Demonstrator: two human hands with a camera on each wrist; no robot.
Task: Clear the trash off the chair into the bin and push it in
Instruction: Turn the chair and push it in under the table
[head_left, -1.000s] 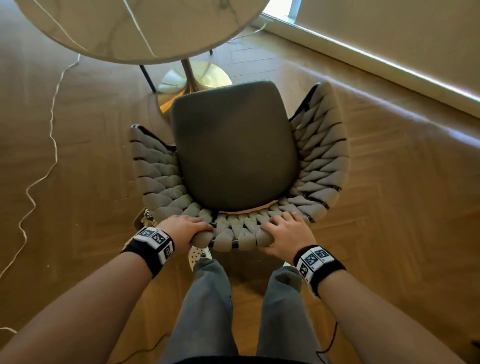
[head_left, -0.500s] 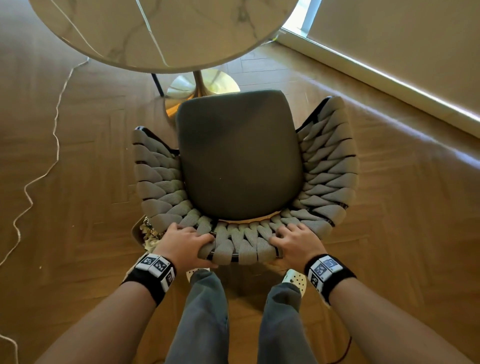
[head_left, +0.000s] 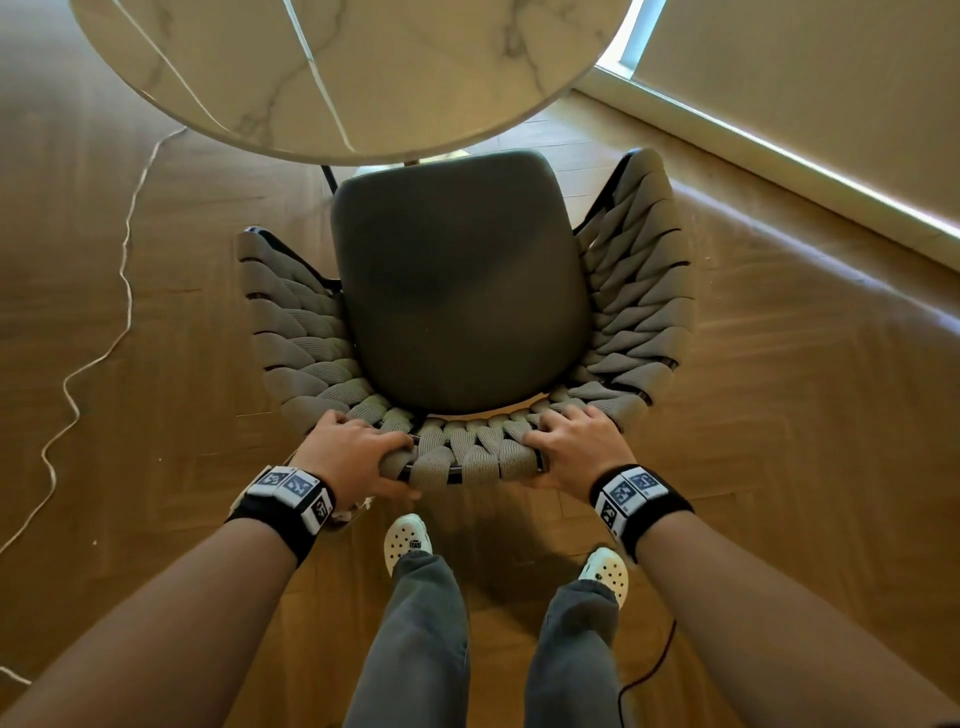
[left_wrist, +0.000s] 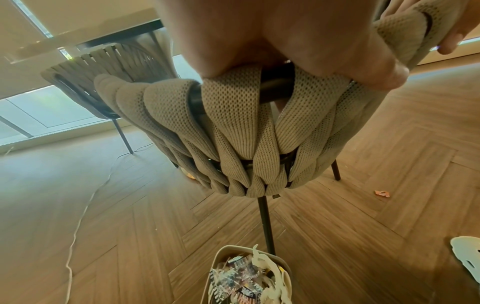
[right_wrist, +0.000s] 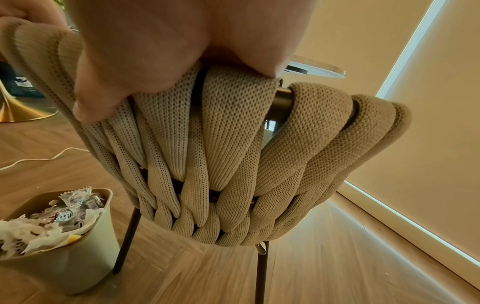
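In the head view both hands clamp the woven top rail of the chair (head_left: 462, 291) at lower centre: left hand (head_left: 358, 454) and right hand (head_left: 574, 449), fingers (head_left: 558, 421) curled over the straps. The seat front meets the marble surface (head_left: 363, 67). Only the wrist views show the bin (right_wrist: 64, 246) (lower left, stuffed with trash (right_wrist: 49, 222)) beside a rear chair leg.
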